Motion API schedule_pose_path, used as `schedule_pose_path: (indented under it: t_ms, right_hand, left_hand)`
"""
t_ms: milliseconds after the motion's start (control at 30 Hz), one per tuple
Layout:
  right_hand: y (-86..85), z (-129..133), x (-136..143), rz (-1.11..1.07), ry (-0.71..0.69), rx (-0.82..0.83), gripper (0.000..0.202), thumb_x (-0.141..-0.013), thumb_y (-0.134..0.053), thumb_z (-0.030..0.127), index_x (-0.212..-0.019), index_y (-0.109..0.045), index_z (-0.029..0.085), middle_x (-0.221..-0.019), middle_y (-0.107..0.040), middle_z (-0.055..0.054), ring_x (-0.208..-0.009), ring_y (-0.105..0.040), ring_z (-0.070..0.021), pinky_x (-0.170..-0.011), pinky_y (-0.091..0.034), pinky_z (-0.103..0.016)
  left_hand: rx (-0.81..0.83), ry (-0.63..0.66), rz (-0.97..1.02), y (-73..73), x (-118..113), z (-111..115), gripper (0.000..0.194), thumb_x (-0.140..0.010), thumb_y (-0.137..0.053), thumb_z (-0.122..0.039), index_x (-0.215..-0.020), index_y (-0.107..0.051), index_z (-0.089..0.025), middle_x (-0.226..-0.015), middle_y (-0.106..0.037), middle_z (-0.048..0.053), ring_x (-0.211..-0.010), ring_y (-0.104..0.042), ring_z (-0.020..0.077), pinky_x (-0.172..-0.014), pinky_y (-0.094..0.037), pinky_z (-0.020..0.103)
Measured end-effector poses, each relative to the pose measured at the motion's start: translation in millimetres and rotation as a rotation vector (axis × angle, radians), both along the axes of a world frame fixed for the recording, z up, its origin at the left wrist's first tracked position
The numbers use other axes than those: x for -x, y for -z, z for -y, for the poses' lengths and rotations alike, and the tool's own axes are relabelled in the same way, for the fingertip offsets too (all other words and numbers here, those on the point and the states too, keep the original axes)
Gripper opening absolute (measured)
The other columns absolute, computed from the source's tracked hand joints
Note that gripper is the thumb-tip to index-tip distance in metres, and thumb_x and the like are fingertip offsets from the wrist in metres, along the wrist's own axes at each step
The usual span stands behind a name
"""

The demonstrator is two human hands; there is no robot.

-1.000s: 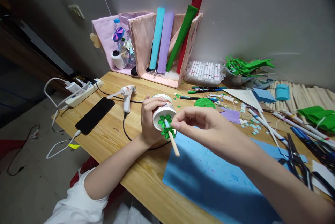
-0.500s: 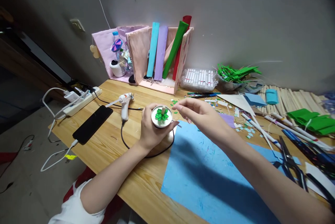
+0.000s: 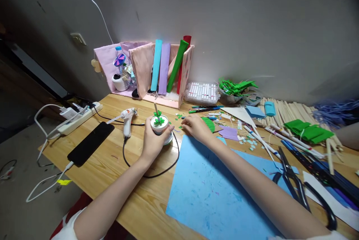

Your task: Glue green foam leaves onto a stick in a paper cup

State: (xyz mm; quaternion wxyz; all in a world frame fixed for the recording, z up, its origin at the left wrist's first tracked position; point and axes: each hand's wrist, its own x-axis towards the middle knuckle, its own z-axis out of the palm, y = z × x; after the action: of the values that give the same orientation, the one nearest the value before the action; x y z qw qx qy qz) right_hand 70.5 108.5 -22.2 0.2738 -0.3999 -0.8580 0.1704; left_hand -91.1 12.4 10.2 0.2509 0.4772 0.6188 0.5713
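Note:
My left hand (image 3: 155, 141) is wrapped around a small white cup (image 3: 165, 122). A thin stick (image 3: 156, 109) stands up from the cup, with green leaf cutouts (image 3: 159, 121) spread round it. To the right, my right hand (image 3: 198, 128) is low at the tabletop with its fingertips drawn together. Small loose green leaf pieces (image 3: 178, 115) lie just beyond those fingertips. I cannot make out whether a piece is between them. Behind the right hand, a green sheet (image 3: 208, 124) is partly hidden.
A glue gun (image 3: 127, 122) and a phone (image 3: 91, 143) lie to the left, with cables looping about. A blue mat (image 3: 207, 195) covers the front. Scissors (image 3: 290, 176), markers and paper scraps are on the right. A pink box (image 3: 143, 71) stands at the back.
The right hand has come down from beside the cup to the tabletop by the leaf pieces. The cup is now seen more from the side, its stick upright. The view has shifted.

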Motion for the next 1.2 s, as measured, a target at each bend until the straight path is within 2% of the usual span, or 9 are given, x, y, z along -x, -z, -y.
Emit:
schedule_pose_path:
  t_ms: [133, 333, 500, 800, 933, 1100, 1200]
  right_hand:
    - [5.9, 1, 3, 0.01, -0.043, -0.014, 0.003, -0.079, -0.065, 0.012, -0.078, -0.067, 0.015, -0.076, -0.062, -0.006, -0.077, -0.054, -0.0197, -0.07, -0.041, -0.03]
    - [16.8, 7, 17, 0.008, -0.127, -0.085, 0.014, -0.085, -0.06, 0.021, -0.098, -0.068, 0.02, -0.091, -0.061, -0.008, -0.09, -0.052, -0.0215, -0.075, -0.042, -0.033]
    - [23.0, 10, 23, 0.009, -0.133, -0.134, 0.012, -0.084, -0.061, 0.023, -0.092, -0.069, 0.018, -0.088, -0.061, -0.009, -0.088, -0.051, -0.0231, -0.072, -0.044, -0.034]
    - [20.2, 14, 27, 0.028, -0.125, -0.153, 0.012, -0.088, -0.056, 0.021, -0.09, -0.068, 0.019, -0.087, -0.061, -0.008, -0.085, -0.051, -0.0229, -0.067, -0.043, -0.032]
    - [19.6, 14, 32, 0.022, -0.131, -0.135, 0.017, -0.088, -0.053, 0.017, -0.078, -0.066, 0.017, -0.083, -0.061, -0.009, -0.086, -0.051, -0.0241, -0.069, -0.043, -0.033]
    - [18.7, 14, 31, -0.092, -0.087, -0.059, 0.01, -0.085, -0.053, 0.013, -0.08, -0.061, 0.016, -0.087, -0.062, -0.01, -0.088, -0.055, -0.0242, -0.074, -0.044, -0.035]
    - [18.2, 14, 27, -0.226, -0.046, 0.024, 0.007, -0.085, -0.053, 0.015, -0.082, -0.059, 0.016, -0.083, -0.064, -0.008, -0.081, -0.06, -0.0213, -0.071, -0.047, -0.033]
  left_hand:
    - [0.002, -0.026, -0.022, 0.8, 1, -1, 0.051, -0.067, -0.072, -0.044, -0.102, -0.044, -0.019, -0.095, -0.061, 0.004, -0.09, -0.059, 0.0182, -0.086, -0.044, 0.032]
    - [-0.02, -0.115, -0.068, 1.9, 3, -3, 0.052, -0.068, -0.071, -0.043, -0.105, -0.044, -0.019, -0.102, -0.057, 0.006, -0.097, -0.056, 0.0199, -0.09, -0.042, 0.034]
    - [-0.009, -0.13, -0.056, 3.1, 4, -4, 0.051, -0.068, -0.07, -0.043, -0.105, -0.044, -0.019, -0.102, -0.058, 0.006, -0.097, -0.057, 0.0203, -0.09, -0.043, 0.034]
    - [-0.002, -0.141, -0.064, 1.7, 4, -4, 0.05, -0.067, -0.07, -0.044, -0.102, -0.045, -0.019, -0.099, -0.059, 0.006, -0.095, -0.058, 0.0208, -0.087, -0.044, 0.035]
    - [-0.021, -0.139, -0.073, 3.6, 4, -5, 0.052, -0.067, -0.071, -0.042, -0.105, -0.044, -0.018, -0.102, -0.058, 0.007, -0.097, -0.057, 0.0211, -0.089, -0.044, 0.036]
    - [-0.026, -0.142, -0.07, 4.2, 5, -6, 0.053, -0.067, -0.071, -0.041, -0.107, -0.044, -0.019, -0.104, -0.057, 0.007, -0.099, -0.056, 0.0206, -0.091, -0.043, 0.036]
    - [-0.028, -0.136, -0.072, 2.6, 5, -5, 0.052, -0.068, -0.071, -0.041, -0.106, -0.044, -0.018, -0.103, -0.057, 0.007, -0.098, -0.057, 0.0201, -0.091, -0.043, 0.035]
